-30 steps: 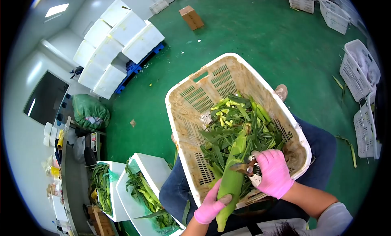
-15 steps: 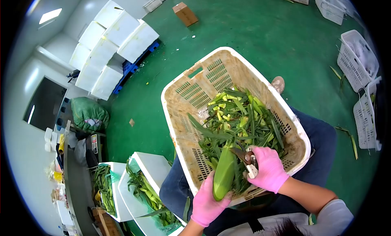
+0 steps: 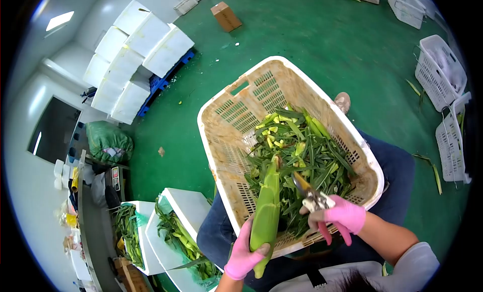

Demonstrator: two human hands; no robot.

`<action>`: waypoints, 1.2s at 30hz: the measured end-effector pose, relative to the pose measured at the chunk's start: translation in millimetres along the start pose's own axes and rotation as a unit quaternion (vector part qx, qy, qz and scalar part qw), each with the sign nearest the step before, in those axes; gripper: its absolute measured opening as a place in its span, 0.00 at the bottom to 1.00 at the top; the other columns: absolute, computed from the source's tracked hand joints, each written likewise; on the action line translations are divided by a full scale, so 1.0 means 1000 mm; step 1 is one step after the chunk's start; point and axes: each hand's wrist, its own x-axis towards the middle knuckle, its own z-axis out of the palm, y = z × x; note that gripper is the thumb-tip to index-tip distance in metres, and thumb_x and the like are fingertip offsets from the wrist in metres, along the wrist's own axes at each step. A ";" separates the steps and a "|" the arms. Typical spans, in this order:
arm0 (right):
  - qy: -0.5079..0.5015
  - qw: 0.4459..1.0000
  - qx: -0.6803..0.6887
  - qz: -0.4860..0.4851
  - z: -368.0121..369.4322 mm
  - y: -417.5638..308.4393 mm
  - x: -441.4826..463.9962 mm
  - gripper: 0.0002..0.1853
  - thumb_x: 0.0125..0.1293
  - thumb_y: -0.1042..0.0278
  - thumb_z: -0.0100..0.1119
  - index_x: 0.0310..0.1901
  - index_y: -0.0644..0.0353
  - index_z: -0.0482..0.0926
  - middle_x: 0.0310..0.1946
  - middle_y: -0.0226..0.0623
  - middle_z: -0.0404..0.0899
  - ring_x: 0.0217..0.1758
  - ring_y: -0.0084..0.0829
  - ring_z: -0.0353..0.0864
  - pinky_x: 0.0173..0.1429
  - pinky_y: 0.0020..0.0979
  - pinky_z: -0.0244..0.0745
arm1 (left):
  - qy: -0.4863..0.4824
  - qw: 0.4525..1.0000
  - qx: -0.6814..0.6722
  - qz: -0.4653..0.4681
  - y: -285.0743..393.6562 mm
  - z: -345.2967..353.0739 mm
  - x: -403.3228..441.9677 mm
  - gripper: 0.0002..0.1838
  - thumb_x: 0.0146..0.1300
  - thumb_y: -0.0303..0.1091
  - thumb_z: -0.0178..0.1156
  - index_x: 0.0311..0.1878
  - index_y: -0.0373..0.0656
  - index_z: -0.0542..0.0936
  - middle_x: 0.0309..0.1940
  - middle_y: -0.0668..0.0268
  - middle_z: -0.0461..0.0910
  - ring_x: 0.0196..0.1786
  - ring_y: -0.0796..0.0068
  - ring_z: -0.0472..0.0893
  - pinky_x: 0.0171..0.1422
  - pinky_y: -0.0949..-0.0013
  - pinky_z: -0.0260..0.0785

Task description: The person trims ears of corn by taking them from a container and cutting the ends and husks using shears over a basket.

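Observation:
My left hand point(image 3: 246, 252), in a pink glove, is wrapped round the lower part of an ear of corn point(image 3: 266, 214) in its green husk. The ear points upward over the near left side of a dirty white plastic basket point(image 3: 219, 141). Pruning shears point(image 3: 314, 199) are in my right hand point(image 3: 338, 219), also pink-gloved, to the right of the ear and apart from it. Some fingers of that hand are loose from the handles. Cut husk leaves and pale stem pieces point(image 3: 302, 156) lie in the basket, which rests on my lap.
White foam boxes holding corn point(image 3: 183, 236) stand at lower left. Stacked foam boxes point(image 3: 141, 45) sit on a blue pallet point(image 3: 158, 85). A green sack point(image 3: 109, 141), a cardboard box point(image 3: 226, 16) and white crates point(image 3: 440, 70) are around the green floor.
The shears have come away from the top of the ear, and my right hand has moved slightly right and down. The ear has shifted left, with its top leaves gone.

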 end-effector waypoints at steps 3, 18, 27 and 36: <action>-0.030 0.989 -0.138 -0.034 0.000 0.026 0.007 0.34 0.65 0.64 0.67 0.70 0.62 0.67 0.50 0.39 0.76 0.38 0.24 0.79 0.40 0.22 0.82 | -0.050 0.997 -0.059 -0.029 -0.001 -0.010 -0.005 0.47 0.59 0.32 0.66 0.80 0.33 0.55 0.69 0.58 0.70 0.73 0.68 0.67 0.80 0.64 0.55; 0.039 0.985 -0.113 -0.129 0.022 0.035 0.012 0.14 0.63 0.73 0.68 0.50 0.64 0.78 0.31 0.32 0.81 0.32 0.22 0.82 0.36 0.26 0.79 | -0.135 0.857 -0.468 -0.168 -0.060 -0.020 -0.001 0.50 0.57 0.74 0.63 0.65 0.36 0.72 0.39 0.53 0.79 0.36 0.60 0.81 0.42 0.61 0.77; -0.121 0.984 0.090 -0.096 0.032 0.077 -0.024 0.30 0.67 0.73 0.63 0.70 0.59 0.66 0.57 0.39 0.76 0.55 0.32 0.81 0.63 0.37 0.75 | 0.082 0.912 -0.350 0.195 -0.005 -0.030 0.052 0.35 0.65 0.51 0.71 0.70 0.50 0.68 0.64 0.65 0.73 0.72 0.59 0.70 0.80 0.49 0.60; 0.122 0.929 -0.273 -0.221 0.076 0.021 0.015 0.45 0.55 0.56 0.78 0.69 0.67 0.64 0.50 0.43 0.77 0.54 0.37 0.79 0.62 0.36 0.75 | 0.171 0.846 -0.480 0.158 0.005 0.023 0.041 0.34 0.71 0.53 0.64 0.68 0.37 0.69 0.68 0.53 0.73 0.72 0.55 0.72 0.78 0.48 0.66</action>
